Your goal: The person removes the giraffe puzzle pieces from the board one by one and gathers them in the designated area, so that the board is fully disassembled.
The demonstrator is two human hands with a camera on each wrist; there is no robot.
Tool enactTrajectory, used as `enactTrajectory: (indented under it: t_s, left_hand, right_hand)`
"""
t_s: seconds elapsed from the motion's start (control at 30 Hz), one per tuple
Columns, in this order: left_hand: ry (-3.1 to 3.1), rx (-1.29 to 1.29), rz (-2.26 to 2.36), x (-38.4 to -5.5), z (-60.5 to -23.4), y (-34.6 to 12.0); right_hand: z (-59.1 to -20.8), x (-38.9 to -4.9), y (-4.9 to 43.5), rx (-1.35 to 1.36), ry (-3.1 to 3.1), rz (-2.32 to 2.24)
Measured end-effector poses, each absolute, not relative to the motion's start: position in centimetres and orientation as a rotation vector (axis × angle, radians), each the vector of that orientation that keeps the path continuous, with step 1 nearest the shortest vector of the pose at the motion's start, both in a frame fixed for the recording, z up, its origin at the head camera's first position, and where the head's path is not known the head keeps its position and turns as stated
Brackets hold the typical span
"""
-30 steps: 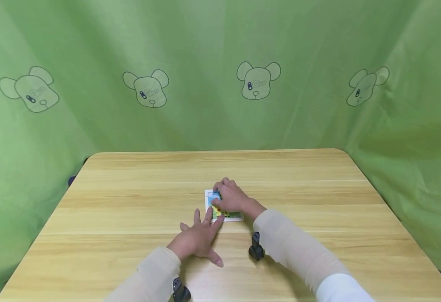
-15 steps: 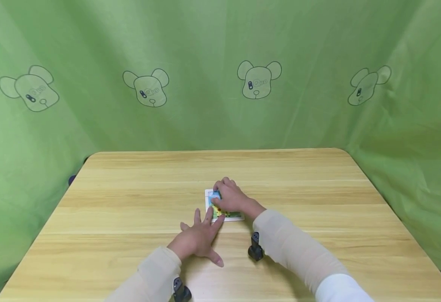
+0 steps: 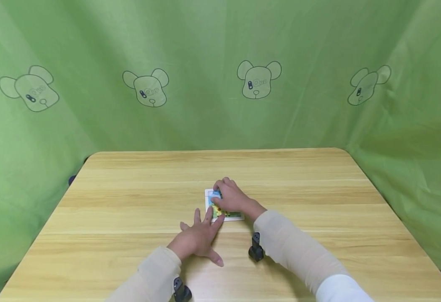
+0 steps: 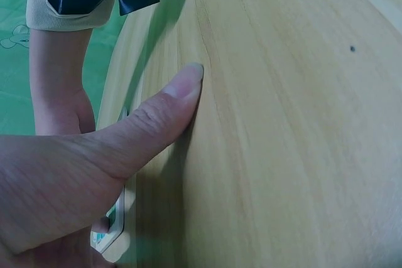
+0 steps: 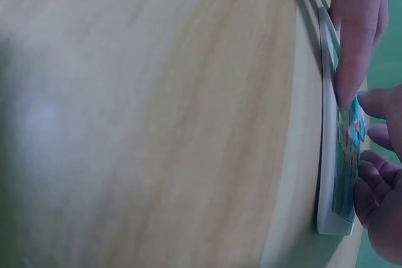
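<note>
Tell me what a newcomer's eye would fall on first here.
Probably the small, colourful picture board on the wooden table, with the right hand bent over it and the left hand spread at its near edge. Next, perhaps, the green curtain behind the table, printed with a row of outlined cartoon animal heads.

Likely curtained recording booth; green bear-print curtain [image 3: 205, 121] beyond far corners of wood-grain table [image 3: 129, 184]; black wrist cameras [image 3: 256, 252]
</note>
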State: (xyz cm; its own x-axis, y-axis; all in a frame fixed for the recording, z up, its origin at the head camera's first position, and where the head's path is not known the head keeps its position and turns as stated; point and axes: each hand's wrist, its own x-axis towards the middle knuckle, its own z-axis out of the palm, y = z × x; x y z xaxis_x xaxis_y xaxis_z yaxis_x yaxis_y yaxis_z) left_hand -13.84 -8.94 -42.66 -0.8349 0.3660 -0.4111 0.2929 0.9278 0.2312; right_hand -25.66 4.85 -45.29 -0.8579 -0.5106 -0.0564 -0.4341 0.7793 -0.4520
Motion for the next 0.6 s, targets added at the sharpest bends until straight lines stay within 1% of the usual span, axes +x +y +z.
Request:
enactTrajectory:
  t_s: [0.27,0.6]
  left_hand:
    - [2.623,0.470,0.216,-13.82,-42.66,-8.91]
    - [2.630,0.475,0.198,-13.82,-42.66,-8.89]
  right_hand:
    - [-45.51,-25.76,4.81,-0.710,2.800,-0.690]
    - [-45.61,-25.81,4.78,-0.727,2.805,-0.743]
